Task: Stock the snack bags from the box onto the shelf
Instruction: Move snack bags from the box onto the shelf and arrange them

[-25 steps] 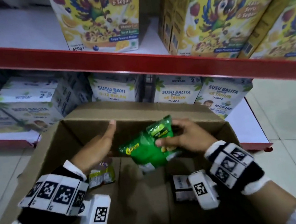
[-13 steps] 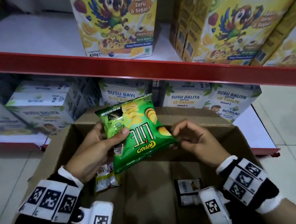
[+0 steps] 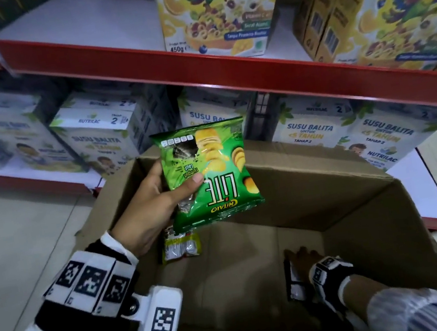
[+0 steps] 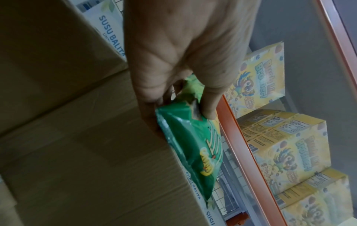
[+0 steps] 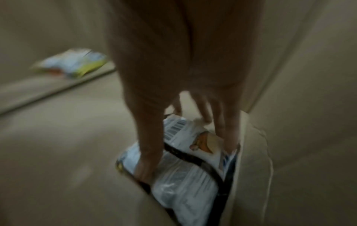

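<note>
Cardboard box [image 3: 314, 178] stood open on the floor in front of the shelf [image 3: 197, 74], and two hands worked over it. The left hand [image 3: 149, 205] held a green snack bag [image 3: 210, 172] above the far part of the box, thumb pressed on the front and the other fingers behind it, so the bag was pinched at its left side. The print on the bag was upside down in the head view. The right hand [image 3: 300, 256] was low inside the box, near the right wall. Its thumb and fingers were spread around a white and black snack bag [image 5: 185, 168] that lay on the bottom, touching its two sides; whether the bag was already lifted I cannot tell, because the wrist view was blurred. One more small yellow bag [image 3: 181, 247] lay on the bottom near the left wall. Yellow cereal boxes [image 3: 218, 10] stood on the upper shelf, and white milk boxes [image 3: 103, 134] on the lower one.
</note>
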Action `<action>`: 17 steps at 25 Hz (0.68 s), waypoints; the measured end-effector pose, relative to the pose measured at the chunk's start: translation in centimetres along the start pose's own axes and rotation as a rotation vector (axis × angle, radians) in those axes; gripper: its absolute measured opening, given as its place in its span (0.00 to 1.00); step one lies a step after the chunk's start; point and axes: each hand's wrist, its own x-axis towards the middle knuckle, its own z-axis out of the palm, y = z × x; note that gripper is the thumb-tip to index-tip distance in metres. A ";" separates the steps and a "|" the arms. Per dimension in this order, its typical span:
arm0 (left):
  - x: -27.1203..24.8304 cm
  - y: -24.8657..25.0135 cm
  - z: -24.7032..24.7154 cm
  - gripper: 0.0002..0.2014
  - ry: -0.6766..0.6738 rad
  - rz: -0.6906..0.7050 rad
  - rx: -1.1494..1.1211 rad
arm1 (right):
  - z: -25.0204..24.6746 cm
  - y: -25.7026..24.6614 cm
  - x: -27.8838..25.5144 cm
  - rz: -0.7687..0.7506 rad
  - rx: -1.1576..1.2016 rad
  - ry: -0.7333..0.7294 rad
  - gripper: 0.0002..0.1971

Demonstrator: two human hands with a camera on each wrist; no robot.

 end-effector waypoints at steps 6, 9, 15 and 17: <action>-0.3 0.0 -0.4 0.21 0.021 0.042 0.030 | -2.8 -0.7 -3.2 -0.172 0.027 0.147 0.16; -0.3 0.4 -0.4 0.18 0.078 0.080 0.056 | -7.0 -1.2 -8.3 -0.323 0.382 0.271 0.12; -0.4 1.6 -0.4 0.19 0.180 0.149 0.008 | -12.1 -0.2 -21.9 -0.935 1.180 0.541 0.10; -0.8 1.9 0.1 0.26 0.163 0.164 0.043 | -12.9 -0.4 -25.0 -1.151 1.251 0.627 0.11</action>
